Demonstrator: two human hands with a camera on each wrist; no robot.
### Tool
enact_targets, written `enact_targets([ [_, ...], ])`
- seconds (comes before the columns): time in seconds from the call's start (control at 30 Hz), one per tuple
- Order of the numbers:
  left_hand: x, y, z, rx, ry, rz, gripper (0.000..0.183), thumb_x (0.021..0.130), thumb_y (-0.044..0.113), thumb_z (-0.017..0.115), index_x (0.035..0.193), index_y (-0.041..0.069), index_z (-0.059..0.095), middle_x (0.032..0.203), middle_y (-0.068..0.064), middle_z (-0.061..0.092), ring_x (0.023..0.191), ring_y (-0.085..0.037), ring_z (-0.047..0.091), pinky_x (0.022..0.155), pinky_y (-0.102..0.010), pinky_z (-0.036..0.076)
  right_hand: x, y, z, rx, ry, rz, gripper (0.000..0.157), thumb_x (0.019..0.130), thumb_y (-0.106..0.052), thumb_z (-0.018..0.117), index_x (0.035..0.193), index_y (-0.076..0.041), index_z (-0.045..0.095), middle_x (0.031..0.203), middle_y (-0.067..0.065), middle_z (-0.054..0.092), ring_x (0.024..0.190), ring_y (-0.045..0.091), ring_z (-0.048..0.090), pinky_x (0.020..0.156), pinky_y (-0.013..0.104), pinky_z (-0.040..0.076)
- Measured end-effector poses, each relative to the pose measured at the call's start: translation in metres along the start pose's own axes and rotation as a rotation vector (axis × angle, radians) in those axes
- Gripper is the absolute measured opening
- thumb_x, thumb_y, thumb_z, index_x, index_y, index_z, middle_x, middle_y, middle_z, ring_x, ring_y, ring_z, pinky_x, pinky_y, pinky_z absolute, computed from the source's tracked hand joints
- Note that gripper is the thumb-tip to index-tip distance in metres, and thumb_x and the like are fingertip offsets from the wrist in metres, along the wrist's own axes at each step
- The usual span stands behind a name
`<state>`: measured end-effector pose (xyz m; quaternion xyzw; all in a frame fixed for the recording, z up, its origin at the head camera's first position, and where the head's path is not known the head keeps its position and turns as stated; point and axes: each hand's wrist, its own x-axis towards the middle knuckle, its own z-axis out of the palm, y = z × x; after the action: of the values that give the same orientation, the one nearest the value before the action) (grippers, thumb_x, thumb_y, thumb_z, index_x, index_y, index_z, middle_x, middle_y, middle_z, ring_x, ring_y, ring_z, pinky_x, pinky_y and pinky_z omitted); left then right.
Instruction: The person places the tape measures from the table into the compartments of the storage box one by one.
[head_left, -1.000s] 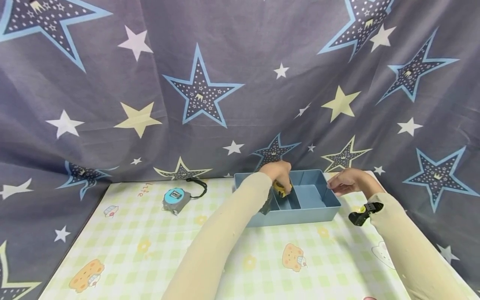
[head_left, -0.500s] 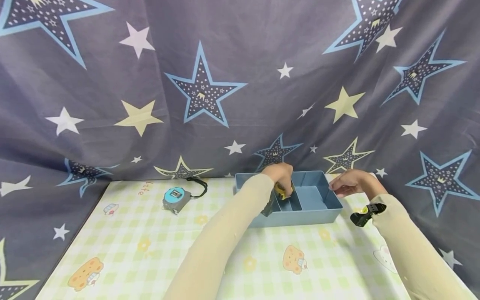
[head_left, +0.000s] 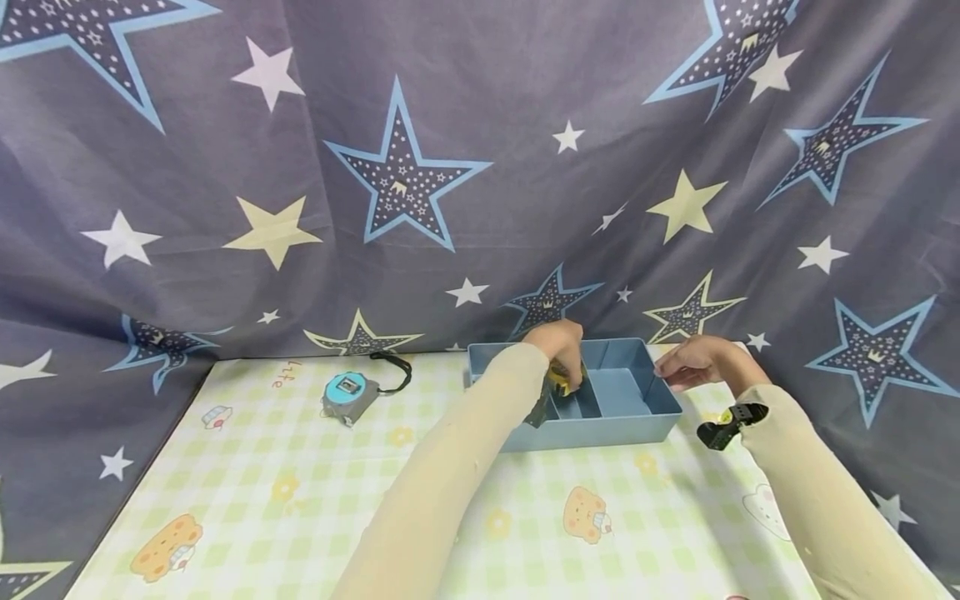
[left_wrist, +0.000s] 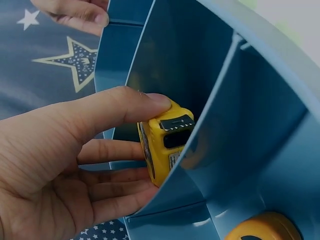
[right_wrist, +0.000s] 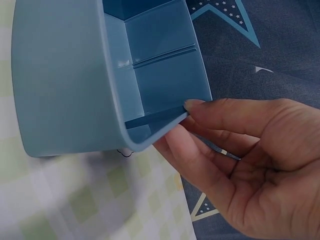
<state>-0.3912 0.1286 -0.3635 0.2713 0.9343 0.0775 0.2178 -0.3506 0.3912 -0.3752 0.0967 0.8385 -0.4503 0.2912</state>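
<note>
A blue divided box (head_left: 592,433) lies at the back of the table. My left hand (head_left: 557,343) reaches down into it. In the left wrist view, thumb and fingers grip a yellow tape measure (left_wrist: 172,140) low in a narrow compartment, beside a divider (left_wrist: 210,110) that hides part of it. Another yellow, rounded thing (left_wrist: 265,227) shows in a neighbouring compartment, mostly cut off by the frame. My right hand (head_left: 693,364) is at the box's right end. Its thumb and fingers pinch the rim (right_wrist: 187,114) there in the right wrist view.
A grey and turquoise tape measure (head_left: 349,395) with a black wrist strap (head_left: 397,371) lies left of the box. A checked cloth (head_left: 300,500) covers the table. Behind the box hangs a dark star-patterned curtain (head_left: 450,100). The box's right compartment (head_left: 621,392) holds nothing visible.
</note>
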Motion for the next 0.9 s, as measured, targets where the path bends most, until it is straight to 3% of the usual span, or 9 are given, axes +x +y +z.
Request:
enact_targets([
  [0.33,0.01,0.006,-0.001,0.031,-0.029,-0.076,0.051,0.073,0.026,0.091,0.115,0.014,0.065,0.104,0.004,0.066,0.09,-0.013,0.063,0.076,-0.027,0.057,0.003,0.002,0.0,-0.012,0.014,-0.005,0.045,0.096,-0.006,0.065,0.135,0.015,0.054,0.089,-0.004,0.072,0.082,0.008,0.068,0.081,0.028,0.061],
  [0.63,0.0,0.017,-0.002,0.088,-0.039,-0.124,0.046,0.079,0.025,0.087,0.118,0.015,0.065,0.108,0.004,0.064,0.09,-0.011,0.059,0.08,-0.025,0.056,0.0,-0.001,0.001,-0.011,0.011,0.003,0.048,0.096,-0.005,0.064,0.137,0.017,0.051,0.089,-0.004,0.072,0.083,0.009,0.067,0.082,0.028,0.061],
  [0.9,0.002,0.024,0.002,0.11,-0.024,-0.212,0.044,0.078,0.024,0.088,0.117,0.018,0.07,0.115,0.005,0.066,0.096,-0.012,0.061,0.089,-0.027,0.057,0.0,0.0,0.001,-0.007,-0.003,-0.013,0.039,0.096,-0.003,0.063,0.13,0.014,0.057,0.086,-0.005,0.071,0.082,0.008,0.066,0.081,0.027,0.06],
])
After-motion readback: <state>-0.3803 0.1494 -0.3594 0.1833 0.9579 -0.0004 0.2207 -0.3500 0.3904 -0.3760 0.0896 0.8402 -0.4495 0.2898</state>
